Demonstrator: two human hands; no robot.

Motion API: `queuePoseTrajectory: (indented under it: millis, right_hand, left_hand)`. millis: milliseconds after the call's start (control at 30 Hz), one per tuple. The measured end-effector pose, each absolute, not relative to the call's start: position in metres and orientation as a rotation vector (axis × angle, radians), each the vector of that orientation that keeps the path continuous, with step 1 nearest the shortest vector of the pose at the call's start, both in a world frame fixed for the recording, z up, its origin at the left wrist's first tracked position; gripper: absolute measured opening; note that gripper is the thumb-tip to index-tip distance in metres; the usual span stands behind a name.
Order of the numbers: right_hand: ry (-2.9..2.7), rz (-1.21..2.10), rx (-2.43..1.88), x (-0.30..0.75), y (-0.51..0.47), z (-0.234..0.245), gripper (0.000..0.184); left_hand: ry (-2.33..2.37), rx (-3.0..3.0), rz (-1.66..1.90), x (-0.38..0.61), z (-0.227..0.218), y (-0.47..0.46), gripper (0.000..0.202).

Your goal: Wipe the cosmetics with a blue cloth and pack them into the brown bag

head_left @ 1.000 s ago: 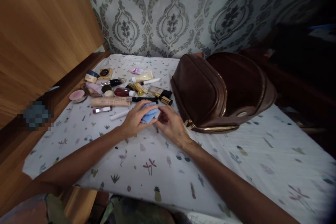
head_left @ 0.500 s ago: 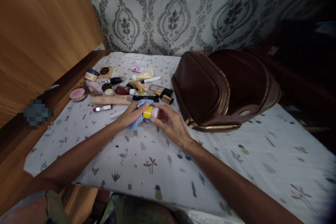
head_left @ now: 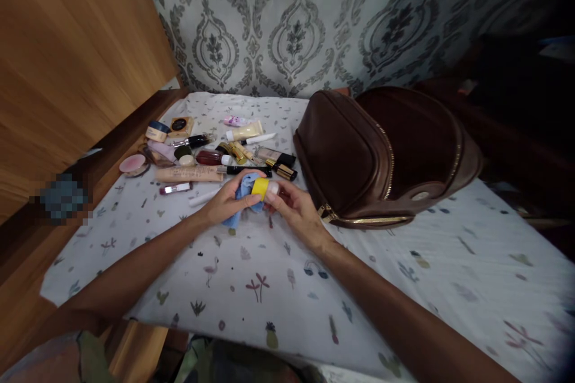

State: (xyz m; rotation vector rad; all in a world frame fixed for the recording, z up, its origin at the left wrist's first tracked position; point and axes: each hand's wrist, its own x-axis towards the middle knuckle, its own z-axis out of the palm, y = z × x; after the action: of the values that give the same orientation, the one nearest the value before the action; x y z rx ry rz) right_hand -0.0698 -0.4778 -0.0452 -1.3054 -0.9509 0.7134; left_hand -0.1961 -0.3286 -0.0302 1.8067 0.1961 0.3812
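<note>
Over the patterned sheet, both hands meet around a small container (head_left: 260, 189) with a yellow band and a pale end. My left hand (head_left: 223, 199) is closed on a blue cloth (head_left: 245, 191), which it presses against the container's left side. Fingers of my right hand (head_left: 297, 211) grip the pale right end; part of that end is hidden by them. Just beyond the hands lie a black tube (head_left: 248, 170), a large peach tube (head_left: 188, 174) and a white pen-like stick (head_left: 204, 197).
A brown leather bag (head_left: 341, 149) with gold zips stands to the right. Behind the hands are several cosmetics, among them a pink compact (head_left: 133, 164), a dark-lidded jar (head_left: 157, 130) and a cream tube (head_left: 245, 131). A wooden panel (head_left: 81, 42) rises at left, a patterned wall (head_left: 251, 42) behind.
The container has shifted slightly right and tilted a little, with more of its yellow band showing. Both hands stay around it, and the view has moved slightly.
</note>
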Motion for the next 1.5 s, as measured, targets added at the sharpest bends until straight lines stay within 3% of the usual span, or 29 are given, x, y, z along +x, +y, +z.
queuePoseTrajectory:
  millis: [433,700,1000,1267,1500]
  right_hand:
    - [-1.082,0.409,-1.395,-0.071,-0.479,-0.055,0.048]
    - [-0.93,0.696,-1.322,-0.071,-0.48,-0.047,0.052]
    - [-0.886,0.756,-1.321,-0.07,-0.479,-0.04,0.054]
    - [-0.767,0.873,-1.282,-0.067,-0.476,-0.046,0.053]
    - [-0.519,0.961,-1.048,-0.064,-0.477,-0.041,0.048]
  left_hand:
    - [0.27,1.789,0.397,-0.193,-0.042,-0.323,0.052]
    - [0.194,1.823,0.406,-0.196,-0.031,-0.331,0.046]
    - [0.15,1.932,0.453,-0.196,-0.032,-0.331,0.047]
    - [0.097,2.328,0.713,-0.199,-0.037,-0.336,0.039]
    - [-0.138,2.513,0.883,-0.203,-0.041,-0.336,0.045]
